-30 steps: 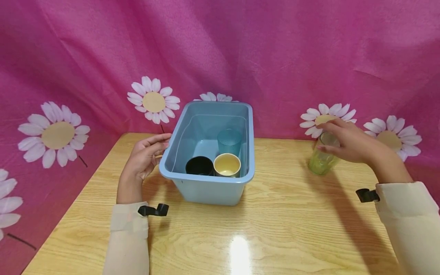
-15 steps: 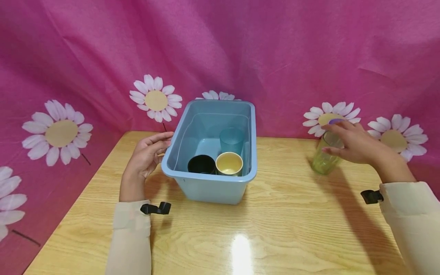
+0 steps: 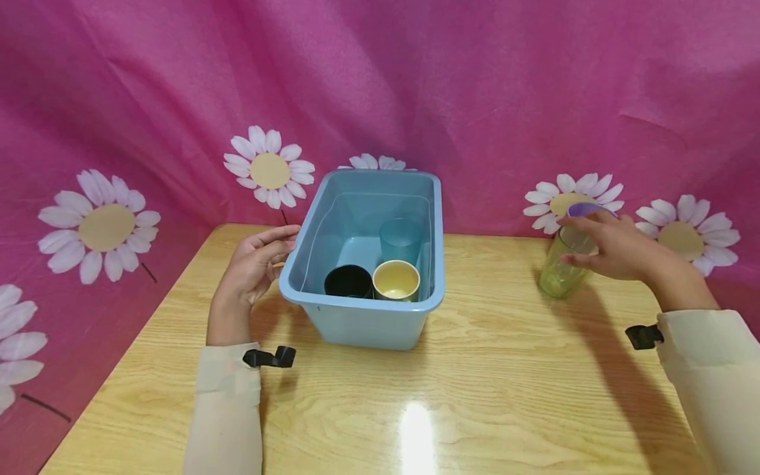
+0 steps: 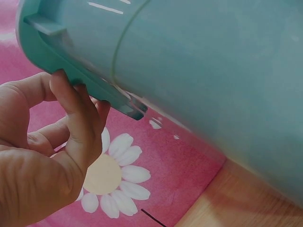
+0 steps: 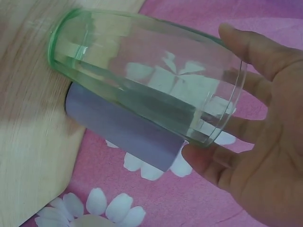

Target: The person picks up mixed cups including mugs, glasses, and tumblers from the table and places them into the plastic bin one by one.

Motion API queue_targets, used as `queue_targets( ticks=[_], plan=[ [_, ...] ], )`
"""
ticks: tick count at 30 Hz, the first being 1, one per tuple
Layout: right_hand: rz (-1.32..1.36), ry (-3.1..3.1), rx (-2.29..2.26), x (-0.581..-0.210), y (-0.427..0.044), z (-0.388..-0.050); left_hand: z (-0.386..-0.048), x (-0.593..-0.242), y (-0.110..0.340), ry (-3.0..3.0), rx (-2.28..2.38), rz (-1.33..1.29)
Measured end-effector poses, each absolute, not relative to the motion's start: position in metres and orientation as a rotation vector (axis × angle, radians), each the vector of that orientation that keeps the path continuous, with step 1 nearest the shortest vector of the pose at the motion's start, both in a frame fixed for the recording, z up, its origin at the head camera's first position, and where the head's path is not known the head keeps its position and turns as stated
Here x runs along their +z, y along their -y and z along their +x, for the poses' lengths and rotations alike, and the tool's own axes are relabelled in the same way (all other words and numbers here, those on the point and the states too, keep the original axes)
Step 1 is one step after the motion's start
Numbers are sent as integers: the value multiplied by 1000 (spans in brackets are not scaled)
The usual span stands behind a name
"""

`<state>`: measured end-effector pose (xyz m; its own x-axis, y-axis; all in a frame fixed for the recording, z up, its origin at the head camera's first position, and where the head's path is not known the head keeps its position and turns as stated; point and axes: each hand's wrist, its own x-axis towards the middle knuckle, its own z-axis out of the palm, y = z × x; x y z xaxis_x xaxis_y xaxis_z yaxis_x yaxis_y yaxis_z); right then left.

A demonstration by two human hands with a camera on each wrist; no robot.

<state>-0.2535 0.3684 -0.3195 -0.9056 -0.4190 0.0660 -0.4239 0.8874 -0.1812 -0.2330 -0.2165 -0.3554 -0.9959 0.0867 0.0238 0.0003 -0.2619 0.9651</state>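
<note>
In the head view my left hand (image 3: 249,274) is at the left side of a blue plastic bin (image 3: 365,326). Its bent fingertips touch the outside of the bin's rim (image 4: 102,94) in the left wrist view. At the right, my right hand (image 3: 620,247) holds a pale green-yellow drinking glass (image 3: 561,277) near the mouth, thumb on one side and fingers on the other. The glass base is at the tabletop. Behind it stands a purple cylindrical object (image 5: 125,125), partly hidden by glass and hand; its kind cannot be told for certain.
Inside the bin are a black cup (image 3: 348,282), a yellow cup (image 3: 396,280) and a clear teal cup (image 3: 400,241). All rest on a wooden table (image 3: 487,396). A pink cloth (image 3: 475,99) with daisies hangs behind and at the left.
The head view has shifted slightly. More of the purple object's top shows behind my right fingers now. Neither the glass nor the bin has clearly moved on the table.
</note>
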Motion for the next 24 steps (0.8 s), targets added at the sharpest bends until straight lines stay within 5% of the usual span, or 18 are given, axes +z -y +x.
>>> queue_targets(
  ticks=[24],
  plan=[
    [757,2925,333,-322,-371,-261,-233,-354,217,-1851,2453,123]
  ],
)
